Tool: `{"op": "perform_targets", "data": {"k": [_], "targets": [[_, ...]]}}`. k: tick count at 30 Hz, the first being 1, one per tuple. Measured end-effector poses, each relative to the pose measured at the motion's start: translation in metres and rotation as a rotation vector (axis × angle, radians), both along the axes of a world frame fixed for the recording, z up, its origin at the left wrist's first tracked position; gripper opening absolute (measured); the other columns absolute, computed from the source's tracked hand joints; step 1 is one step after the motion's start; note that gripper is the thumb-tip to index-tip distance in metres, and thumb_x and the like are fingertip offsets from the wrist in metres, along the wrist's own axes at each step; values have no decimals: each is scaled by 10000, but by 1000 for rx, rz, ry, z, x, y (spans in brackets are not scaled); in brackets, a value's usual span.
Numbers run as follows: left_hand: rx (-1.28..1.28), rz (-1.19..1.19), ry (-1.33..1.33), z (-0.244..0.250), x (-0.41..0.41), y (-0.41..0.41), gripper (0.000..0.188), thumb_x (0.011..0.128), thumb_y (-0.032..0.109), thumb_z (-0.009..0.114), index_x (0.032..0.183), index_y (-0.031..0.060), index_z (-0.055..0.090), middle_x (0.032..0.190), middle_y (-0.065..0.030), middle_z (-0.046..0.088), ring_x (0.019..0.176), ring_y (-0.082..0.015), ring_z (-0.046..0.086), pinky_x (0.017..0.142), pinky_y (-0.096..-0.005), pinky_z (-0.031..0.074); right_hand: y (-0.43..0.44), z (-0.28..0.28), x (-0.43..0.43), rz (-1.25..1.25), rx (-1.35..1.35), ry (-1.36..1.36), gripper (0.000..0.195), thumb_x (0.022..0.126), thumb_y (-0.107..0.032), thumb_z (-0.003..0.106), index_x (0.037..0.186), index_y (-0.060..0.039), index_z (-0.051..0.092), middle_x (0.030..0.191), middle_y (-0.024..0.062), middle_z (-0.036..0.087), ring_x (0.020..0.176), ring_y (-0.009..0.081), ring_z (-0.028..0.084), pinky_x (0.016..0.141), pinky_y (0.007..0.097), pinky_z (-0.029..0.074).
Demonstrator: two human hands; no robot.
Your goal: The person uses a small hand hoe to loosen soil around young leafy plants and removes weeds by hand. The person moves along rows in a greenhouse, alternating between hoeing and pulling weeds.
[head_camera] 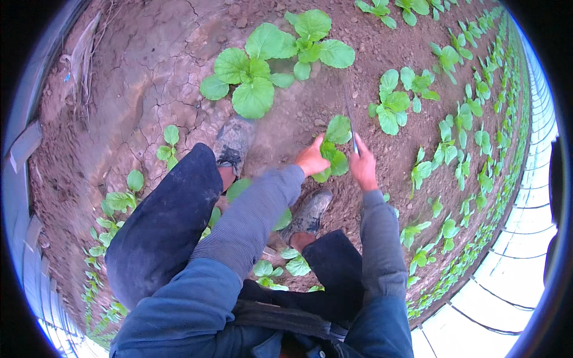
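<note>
A small leafy green seedling [339, 129] stands in the soil between my two hands, its leaves round and bright. My left hand [312, 159] is at its left side, thumb raised and apart, the other fingers partly hidden by leaves; whether they grip the plant cannot be told. On the right side, my right hand [363, 166] is closed around a thin metal tool [348, 105]. The tool's slender shaft points away from me over the soil, and its far end blurs into the ground. Two larger leafy plants [256, 83] grow just beyond, to the left.
My muddy shoes [235, 138] are planted on either side of small plants. More seedlings [393, 105] run in rows to the right, toward a hooped translucent greenhouse wall [506, 268]. Cracked soil [174, 67] and a low edging [27, 143] lie on the left.
</note>
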State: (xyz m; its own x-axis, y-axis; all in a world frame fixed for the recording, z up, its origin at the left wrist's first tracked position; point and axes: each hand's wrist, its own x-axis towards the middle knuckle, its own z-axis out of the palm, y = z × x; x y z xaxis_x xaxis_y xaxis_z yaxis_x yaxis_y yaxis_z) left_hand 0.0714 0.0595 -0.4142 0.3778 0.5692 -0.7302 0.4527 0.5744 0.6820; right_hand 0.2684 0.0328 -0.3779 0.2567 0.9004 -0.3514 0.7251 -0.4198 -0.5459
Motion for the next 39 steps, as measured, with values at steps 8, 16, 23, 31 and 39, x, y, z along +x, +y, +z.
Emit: {"op": "perform_targets", "data": {"k": [8,16,23,31,39], "targets": [[117,-263,171,23,22,-12,875,863,290,672,1626,271,243,1335,-236,623,1207,-410,628,992,-499,517,-80,45,51,131,-159,39,626,851,-22,565,1445,-215,600,1268,224,690,1118,352,708,964,404,540],[132,-263,233,42,32,-18,805,881,304,679,1596,262,311,1398,-238,567,1208,-412,626,988,-515,518,-58,66,54,104,-369,59,640,840,-12,556,1445,-216,600,1275,202,695,1153,324,699,1010,388,523],[175,-271,239,49,29,-21,764,874,240,659,1571,263,345,1335,-218,583,1154,-402,660,943,-515,541,-50,39,58,155,-23,128,641,851,18,529,1455,-187,590,1318,175,687,1202,247,670,1014,344,512],[174,-259,223,48,28,-22,789,872,272,686,1581,270,339,1325,-248,585,1130,-431,653,954,-523,534,-42,56,48,138,-178,117,634,866,9,532,1466,-187,579,1355,190,665,1278,272,635,1075,347,481],[194,-307,225,50,29,-23,794,877,268,680,1586,281,324,1346,-241,572,1119,-428,662,934,-535,542,19,44,5,-238,-158,177,613,906,5,470,1504,-118,525,1220,182,707,1011,258,708,888,366,543]]}}
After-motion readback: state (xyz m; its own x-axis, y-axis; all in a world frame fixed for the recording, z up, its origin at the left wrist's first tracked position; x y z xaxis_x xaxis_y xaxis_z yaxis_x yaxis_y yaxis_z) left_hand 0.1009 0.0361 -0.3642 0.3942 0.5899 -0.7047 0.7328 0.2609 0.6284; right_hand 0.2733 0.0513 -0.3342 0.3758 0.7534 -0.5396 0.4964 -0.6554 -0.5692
